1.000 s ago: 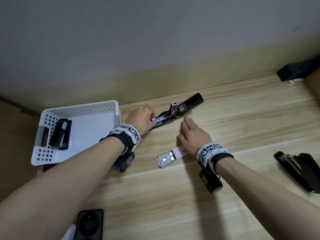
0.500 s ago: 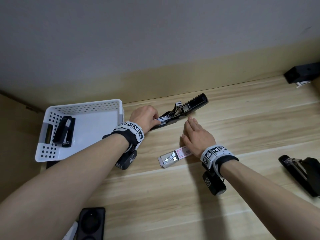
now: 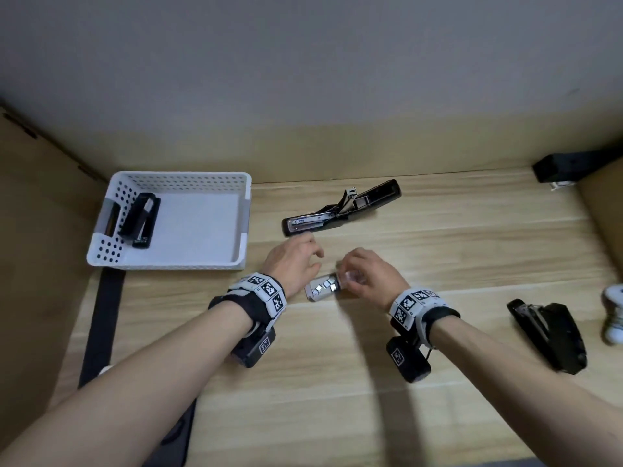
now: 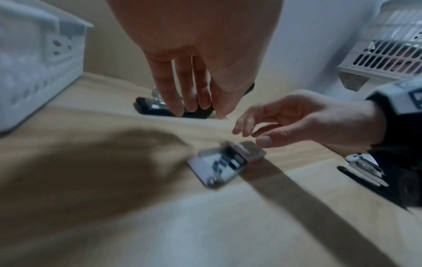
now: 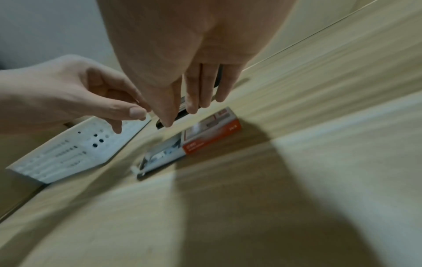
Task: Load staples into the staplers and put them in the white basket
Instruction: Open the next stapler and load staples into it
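An open black stapler point(image 3: 340, 210) lies on the wooden table near the back wall, its magazine facing up. In front of it sits a small staple box point(image 3: 323, 288), its tray slid out to the left with staple strips showing. My left hand point(image 3: 315, 261) hovers just left of the box with loose fingers and holds nothing. Over the box's right end hangs my right hand point(image 3: 344, 266), fingers pointing down, thumb close to the sleeve point(image 4: 248, 146); I cannot tell whether it touches. The white basket point(image 3: 182, 176) at the left holds one black stapler point(image 3: 140, 215).
Another black stapler point(image 3: 549, 338) lies at the right, next to a white object point(image 3: 613, 311) at the frame's edge. A black block point(image 3: 556, 170) sits in the back right corner. Brown side panels border the table left and right.
My left hand has let go of the open stapler and drawn back to the staple box. My right hand has pulled back over the box's right end.
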A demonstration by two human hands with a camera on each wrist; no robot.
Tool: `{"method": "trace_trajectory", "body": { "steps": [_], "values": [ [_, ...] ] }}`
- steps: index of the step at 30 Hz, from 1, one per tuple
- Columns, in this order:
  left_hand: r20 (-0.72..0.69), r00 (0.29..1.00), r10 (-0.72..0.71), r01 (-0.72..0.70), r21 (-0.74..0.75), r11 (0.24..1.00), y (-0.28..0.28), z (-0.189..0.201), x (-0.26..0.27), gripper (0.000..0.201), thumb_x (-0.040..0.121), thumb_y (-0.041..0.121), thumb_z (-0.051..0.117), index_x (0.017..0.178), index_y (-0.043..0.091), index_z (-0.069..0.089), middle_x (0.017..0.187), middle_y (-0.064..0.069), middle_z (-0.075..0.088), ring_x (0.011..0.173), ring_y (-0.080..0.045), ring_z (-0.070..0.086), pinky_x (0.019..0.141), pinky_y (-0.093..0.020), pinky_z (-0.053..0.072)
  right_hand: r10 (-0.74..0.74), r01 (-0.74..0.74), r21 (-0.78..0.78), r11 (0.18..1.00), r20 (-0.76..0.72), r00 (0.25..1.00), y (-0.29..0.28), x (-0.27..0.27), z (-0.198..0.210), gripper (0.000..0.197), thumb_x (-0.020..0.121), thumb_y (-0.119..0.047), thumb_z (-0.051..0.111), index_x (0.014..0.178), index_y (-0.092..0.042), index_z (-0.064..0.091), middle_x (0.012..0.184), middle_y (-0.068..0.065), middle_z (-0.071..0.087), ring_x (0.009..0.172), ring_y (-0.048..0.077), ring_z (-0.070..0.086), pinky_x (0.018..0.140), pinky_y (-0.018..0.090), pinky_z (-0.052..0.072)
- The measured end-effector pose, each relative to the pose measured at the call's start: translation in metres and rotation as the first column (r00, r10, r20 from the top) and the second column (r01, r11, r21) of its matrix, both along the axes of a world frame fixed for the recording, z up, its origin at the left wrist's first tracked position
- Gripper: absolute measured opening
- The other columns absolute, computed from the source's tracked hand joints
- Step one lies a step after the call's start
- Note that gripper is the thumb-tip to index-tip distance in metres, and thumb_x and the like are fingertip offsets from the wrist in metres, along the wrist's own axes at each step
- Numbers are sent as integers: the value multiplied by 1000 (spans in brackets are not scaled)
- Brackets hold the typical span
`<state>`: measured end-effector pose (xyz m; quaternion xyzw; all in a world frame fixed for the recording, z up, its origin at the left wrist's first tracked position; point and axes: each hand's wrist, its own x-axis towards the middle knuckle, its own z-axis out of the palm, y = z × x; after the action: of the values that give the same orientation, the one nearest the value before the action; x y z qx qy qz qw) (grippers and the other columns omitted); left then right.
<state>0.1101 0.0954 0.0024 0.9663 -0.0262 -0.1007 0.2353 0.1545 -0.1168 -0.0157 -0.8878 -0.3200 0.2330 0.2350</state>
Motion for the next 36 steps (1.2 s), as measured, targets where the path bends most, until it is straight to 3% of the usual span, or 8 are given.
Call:
{"method": "trace_trajectory", "body": {
  "steps": [6, 12, 18, 23, 26, 33, 36],
  "values": [
    [-60, 998, 19, -19, -6, 1000, -12, -28, -44, 26, 88, 42, 66, 107, 24, 65, 110, 9, 51, 106, -11, 48, 72, -25, 38, 50, -45, -62, 997, 81, 995, 8, -17, -8, 28, 80, -25, 76, 107, -18, 73, 123, 2, 58, 113, 23, 53, 89, 34, 48],
    [-55, 997, 52, -51, 8, 999, -9, -39, -57, 24, 88, 34, 65, 109, 23, 66, 113, 7, 52, 112, -15, 46, 75, -23, 32, 82, -63, -175, 983, 107, 991, 19, -14, -14, 25, 80, -32, 75, 104, -24, 74, 121, 0, 59, 110, 23, 53, 85, 37, 48],
    [-59, 998, 29, -28, 15, 999, -8, -38, -62, 30, 89, 32, 63, 117, 22, 66, 115, 7, 52, 113, -16, 45, 83, -26, 38, 135, -120, -172, 978, 78, 988, 20, -11, -11, 14, 76, -20, 77, 90, -19, 74, 109, 2, 59, 104, 26, 54, 84, 40, 48],
    [-72, 997, 8, -3, 70, 998, -6, -35, -62, 35, 87, 43, 64, 114, 20, 66, 113, 7, 52, 109, -15, 46, 76, -29, 42, 159, -138, -201, 970, 95, 983, 18, -3, -10, 35, 76, -26, 78, 108, -23, 64, 106, -1, 59, 95, 21, 56, 73, 32, 45],
    [-66, 998, -9, 16, 105, 994, -4, -33, -61, 34, 88, 44, 63, 110, 19, 68, 111, 8, 52, 107, -14, 46, 69, -28, 42, 151, -105, -274, 956, 152, 977, 9, -2, -10, 42, 79, -30, 76, 116, -27, 58, 109, -2, 61, 97, 24, 59, 74, 35, 47],
    [-120, 993, -15, 31, 133, 991, 13, -30, -61, 32, 89, 44, 62, 112, 22, 65, 111, 10, 51, 105, -11, 47, 78, -36, 54, 48, 2, -329, 944, 143, 989, -16, 4, -5, 53, 77, -16, 74, 125, -23, 54, 118, 0, 59, 109, 26, 55, 84, 38, 49],
    [-136, 990, -33, 51, 137, 989, 18, -27, -62, 31, 89, 44, 62, 112, 23, 65, 112, 10, 52, 106, -11, 47, 80, -37, 54, 15, 20, -268, 963, 130, 991, -21, 5, -4, 50, 75, -26, 77, 120, -23, 57, 115, -1, 57, 106, 24, 54, 81, 36, 49]
  ]
}}
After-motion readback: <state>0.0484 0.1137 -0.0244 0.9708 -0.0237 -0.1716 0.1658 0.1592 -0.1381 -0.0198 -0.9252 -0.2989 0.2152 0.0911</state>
